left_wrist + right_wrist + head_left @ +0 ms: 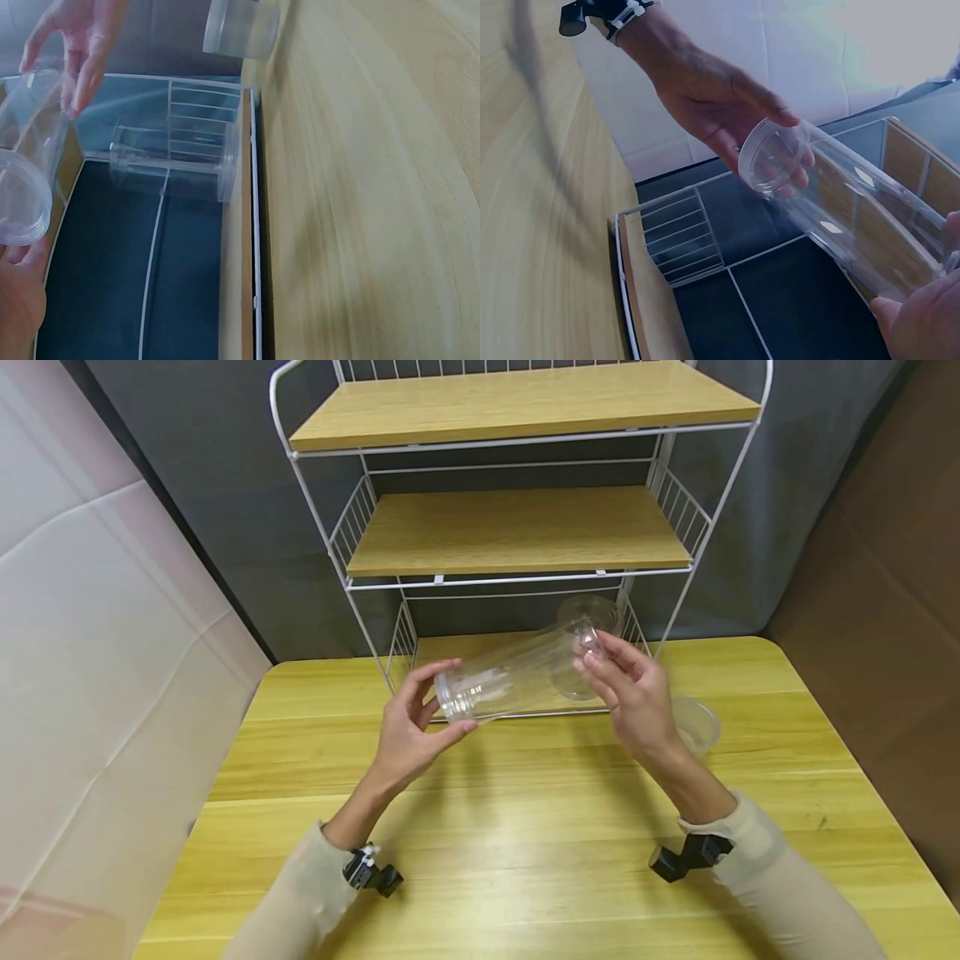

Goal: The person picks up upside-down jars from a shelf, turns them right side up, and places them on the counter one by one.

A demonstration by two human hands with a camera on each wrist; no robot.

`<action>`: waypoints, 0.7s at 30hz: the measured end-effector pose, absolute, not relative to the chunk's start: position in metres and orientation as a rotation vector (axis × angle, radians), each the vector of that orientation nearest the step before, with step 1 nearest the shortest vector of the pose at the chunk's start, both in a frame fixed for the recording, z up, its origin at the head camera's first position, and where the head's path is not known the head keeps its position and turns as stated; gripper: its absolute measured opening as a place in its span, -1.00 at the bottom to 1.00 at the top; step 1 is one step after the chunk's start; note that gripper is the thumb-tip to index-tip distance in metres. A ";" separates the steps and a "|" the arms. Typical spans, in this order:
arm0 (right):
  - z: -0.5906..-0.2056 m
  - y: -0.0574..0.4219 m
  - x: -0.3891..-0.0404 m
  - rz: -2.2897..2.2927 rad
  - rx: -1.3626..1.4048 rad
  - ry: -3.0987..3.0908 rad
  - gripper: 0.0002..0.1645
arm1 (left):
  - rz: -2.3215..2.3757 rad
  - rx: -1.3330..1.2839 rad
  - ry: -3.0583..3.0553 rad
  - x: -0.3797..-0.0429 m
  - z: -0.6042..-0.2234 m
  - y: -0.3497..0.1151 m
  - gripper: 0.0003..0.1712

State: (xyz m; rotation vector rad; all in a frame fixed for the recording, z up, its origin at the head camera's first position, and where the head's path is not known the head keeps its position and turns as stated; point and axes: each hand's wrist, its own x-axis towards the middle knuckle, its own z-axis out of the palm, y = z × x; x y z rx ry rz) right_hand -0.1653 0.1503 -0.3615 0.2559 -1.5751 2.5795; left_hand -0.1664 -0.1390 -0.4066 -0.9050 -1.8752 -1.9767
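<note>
A tall clear plastic jar (510,681) is held tilted between both hands in front of the shelf rack, its threaded mouth toward the left. My left hand (401,735) grips it around the mouth end, with thumb below and fingers above. At the other, higher end my right hand (633,697) pinches the jar between thumb and fingers. The right wrist view shows the jar's threaded rim (761,161) close to the left palm. A second clear jar (172,161) stands on the rack's bottom shelf, at its right end.
The white wire rack with wooden shelves (517,531) stands at the back of the wooden table (495,860). A short clear container (697,727) sits on the table behind my right wrist. A white sheet is at left, a brown panel at right.
</note>
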 end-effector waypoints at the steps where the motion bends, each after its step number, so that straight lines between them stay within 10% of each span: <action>1: -0.362 0.150 -0.165 2.590 0.255 -1.587 -0.35 | -1.991 -0.906 -1.849 -0.167 -0.407 -0.140 -0.07; 21: -0.364 0.184 -0.173 1.926 0.496 -2.547 -0.29 | -1.787 -0.902 -2.027 -0.171 -0.373 -0.167 -0.09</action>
